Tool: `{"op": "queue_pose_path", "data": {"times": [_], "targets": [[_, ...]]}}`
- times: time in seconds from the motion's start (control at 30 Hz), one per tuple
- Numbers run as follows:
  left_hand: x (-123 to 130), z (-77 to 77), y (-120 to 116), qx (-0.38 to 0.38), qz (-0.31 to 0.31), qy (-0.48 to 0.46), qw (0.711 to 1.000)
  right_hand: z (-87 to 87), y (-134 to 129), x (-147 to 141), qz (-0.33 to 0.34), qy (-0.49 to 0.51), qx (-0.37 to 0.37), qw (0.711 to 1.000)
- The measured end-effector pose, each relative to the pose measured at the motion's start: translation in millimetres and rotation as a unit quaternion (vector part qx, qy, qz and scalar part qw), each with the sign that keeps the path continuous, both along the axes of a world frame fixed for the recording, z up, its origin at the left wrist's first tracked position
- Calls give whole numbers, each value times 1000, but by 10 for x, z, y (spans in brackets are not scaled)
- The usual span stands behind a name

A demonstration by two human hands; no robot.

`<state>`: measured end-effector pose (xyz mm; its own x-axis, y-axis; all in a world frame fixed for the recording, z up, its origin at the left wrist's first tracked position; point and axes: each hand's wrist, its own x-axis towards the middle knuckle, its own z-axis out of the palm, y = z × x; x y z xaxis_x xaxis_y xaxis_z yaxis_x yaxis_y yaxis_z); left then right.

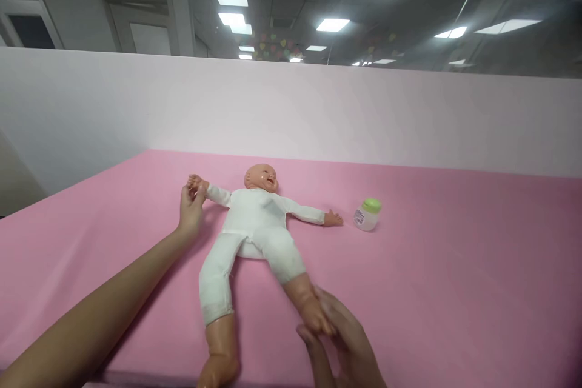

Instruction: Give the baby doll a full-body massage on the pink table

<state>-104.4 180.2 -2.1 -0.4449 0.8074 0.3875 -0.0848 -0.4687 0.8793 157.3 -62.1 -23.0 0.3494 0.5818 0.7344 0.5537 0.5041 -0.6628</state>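
"How are the hands set?"

"The bare left hand (191, 211) grips a baby doll with a smooth plastic head and a soft white cloth body (257, 212) by one hand, pinched between thumb and fingers. The bare right hand (350, 339) curls around the foot on the right, fingers against it; whether the thumb presses too, I can't tell."

"And where does the doll lie?"

"On its back, on the flat pink-covered table (454, 291), left of the middle, head toward the far edge. The other foot reaches down to the near edge, so there's little room that way."

"What's beside it?"

"A small rounded whitish jar with a bright green lid (366, 218), upright, just beyond the doll's outstretched hand. From there a broad open stretch runs toward the right. A tall, plain white panel (318, 115) closes off the far edge."
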Motion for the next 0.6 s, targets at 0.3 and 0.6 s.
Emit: {"op": "queue_pose_path", "data": {"times": [0.3,0.6], "targets": [[173,98,-369,135,-171,464,859,584,526,-345,197,-51,-94,975],[184,44,-299,60,-92,278,954,441,344,-148,263,29,-132,955]]}}
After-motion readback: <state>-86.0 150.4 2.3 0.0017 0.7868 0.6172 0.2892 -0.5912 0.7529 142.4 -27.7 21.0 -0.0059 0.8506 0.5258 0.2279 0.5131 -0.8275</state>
